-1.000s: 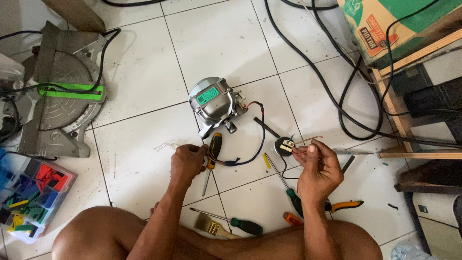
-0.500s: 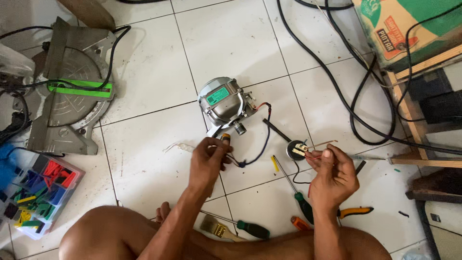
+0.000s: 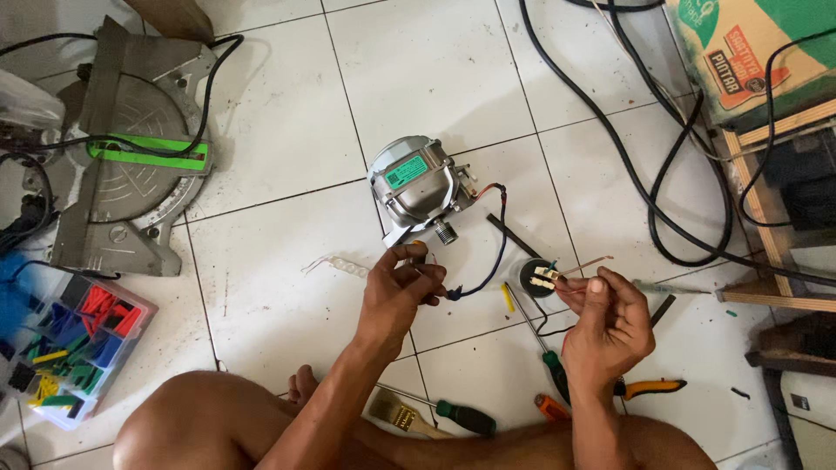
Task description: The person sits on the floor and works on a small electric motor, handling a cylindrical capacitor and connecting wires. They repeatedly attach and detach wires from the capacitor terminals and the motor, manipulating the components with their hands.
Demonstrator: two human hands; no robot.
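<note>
the left hand (image 3: pixel 396 292), low in the middle of the frame, had its fingers curled shut around a dark-handled tool (image 3: pixel 421 255) whose tip pointed up at the grey electric motor (image 3: pixel 418 187) lying on the white tiled floor (image 3: pixel 279 130) just above it. the right hand (image 3: pixel 605 322), to the right of centre, pinched a small white connector (image 3: pixel 546 277) between thumb and fingertips, over a round black part (image 3: pixel 535 278). a dark blue wire (image 3: pixel 496 244) looped from the motor down between the hands. a green-handled screwdriver (image 3: pixel 466 416) and orange-handled pliers (image 3: pixel 649 386) lay below. a mitre saw (image 3: pixel 122 165) sat upper left, a compartment box (image 3: pixel 74 344) of coloured pieces lower left.
</note>
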